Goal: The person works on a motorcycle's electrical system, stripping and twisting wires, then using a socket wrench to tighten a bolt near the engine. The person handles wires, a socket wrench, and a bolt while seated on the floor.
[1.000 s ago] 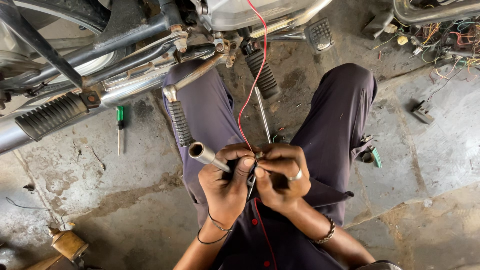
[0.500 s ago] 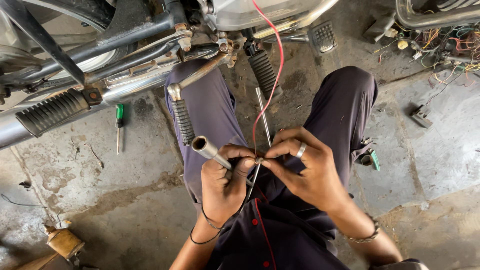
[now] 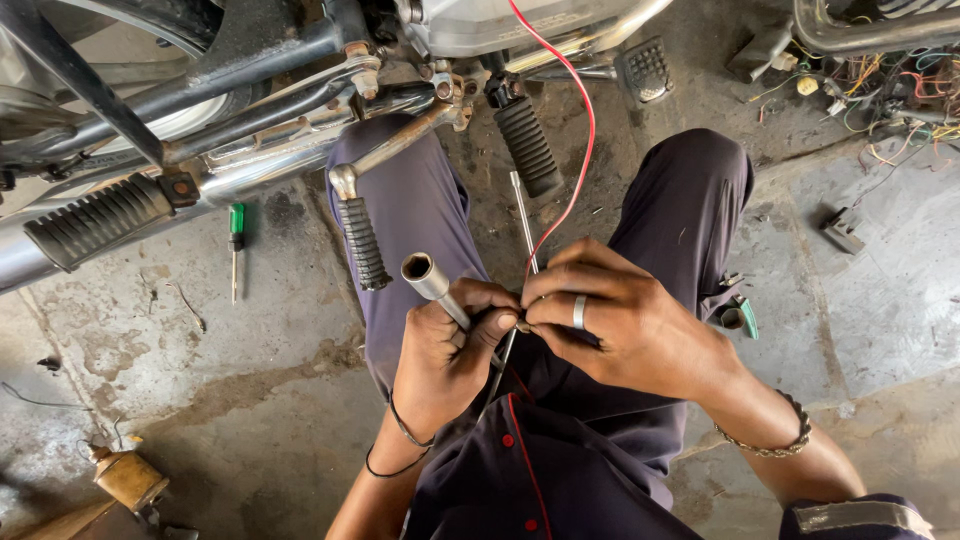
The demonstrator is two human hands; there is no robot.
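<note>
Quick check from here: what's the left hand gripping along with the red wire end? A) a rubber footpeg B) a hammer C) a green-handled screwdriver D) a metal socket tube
D: the left hand is closed around a metal socket tube whose open end points up, while the green-handled screwdriver lies apart on the floor.

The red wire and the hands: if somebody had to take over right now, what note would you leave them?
Left hand: gripping a metal socket tube, thumb pinching the wire end.
Right hand: fingertips pinching the same spot on the red wire.
The wire runs up to the motorbike above the knees.
A green screwdriver lies on the floor, left of the knee.
Done: wire end held in both hands.
Left: the wire end is still loose in the fingers, joined to nothing visible.
</note>
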